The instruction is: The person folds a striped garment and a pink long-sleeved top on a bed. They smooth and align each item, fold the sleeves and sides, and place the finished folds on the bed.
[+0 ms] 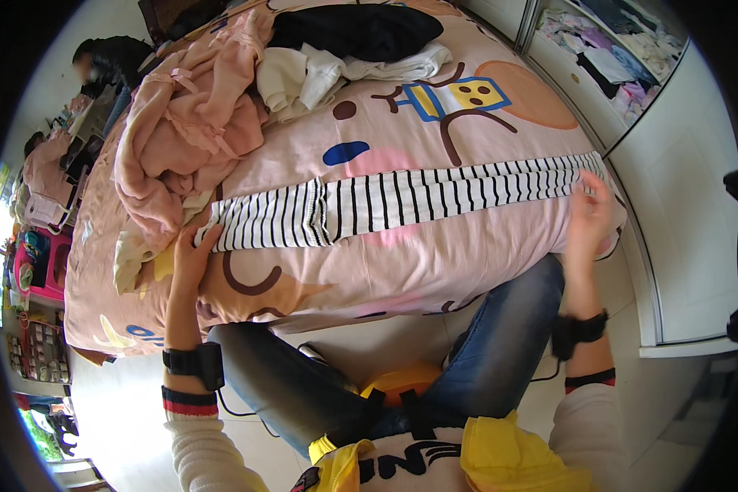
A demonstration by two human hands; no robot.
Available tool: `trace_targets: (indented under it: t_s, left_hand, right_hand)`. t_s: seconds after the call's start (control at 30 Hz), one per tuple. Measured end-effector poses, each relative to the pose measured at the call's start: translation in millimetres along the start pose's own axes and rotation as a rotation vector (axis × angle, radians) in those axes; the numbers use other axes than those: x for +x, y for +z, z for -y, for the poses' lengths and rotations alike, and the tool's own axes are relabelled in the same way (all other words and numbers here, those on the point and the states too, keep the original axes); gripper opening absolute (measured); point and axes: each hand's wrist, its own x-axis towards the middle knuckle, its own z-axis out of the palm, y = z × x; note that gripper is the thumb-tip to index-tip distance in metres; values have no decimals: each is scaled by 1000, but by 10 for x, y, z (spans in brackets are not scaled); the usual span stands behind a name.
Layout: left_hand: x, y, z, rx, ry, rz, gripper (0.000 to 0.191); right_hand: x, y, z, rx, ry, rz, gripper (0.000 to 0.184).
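A black-and-white striped knit garment (393, 200) lies stretched out in a long narrow strip across the bed, with a bunched, ruffled seam left of its middle. At its left end, my left hand (198, 255) grips the edge, thumb on top of the cloth. My right hand (590, 206) is at the lower edge near the narrow right end. Motion blur hides whether those fingers hold the fabric or only touch it.
A pink fleece garment (190, 129) is heaped at the left of the patterned bedspread (406, 264). White clothes (307, 74) and a black garment (357, 31) lie at the back. An open wardrobe (615, 67) stands right. Another person (120, 67) bends over at far left.
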Motion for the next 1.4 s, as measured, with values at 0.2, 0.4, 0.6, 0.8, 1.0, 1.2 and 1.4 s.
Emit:
trace_targets:
  t_s: [0.2, 0.4, 0.6, 0.8, 1.0, 1.2, 1.4]
  left_hand:
    - [79, 16, 78, 189, 22, -43, 52]
    - [-112, 225, -272, 606, 182, -273, 58]
    - [-508, 594, -1275, 427, 829, 116, 50]
    - [-845, 1437, -1779, 277, 1079, 412, 45]
    - [-769, 2098, -2027, 391, 1273, 313, 33]
    - [-724, 2205, -2068, 475, 1276, 355, 27]
    - [-742, 2279, -2101, 158, 1298, 484, 45]
  right_hand:
    - [900, -447, -1298, -126, 548, 239, 50]
    - [1124, -525, -1004, 60, 861, 573, 56]
    - [1304, -632, -927, 306, 817, 713, 40]
    - [1487, -887, -629, 475, 572, 655, 26]
    - [1414, -787, -750, 253, 619, 771, 28]
    - [1256, -793, -856, 257, 722, 632, 25]
    - [1368, -741, -21, 364, 544, 619, 25]
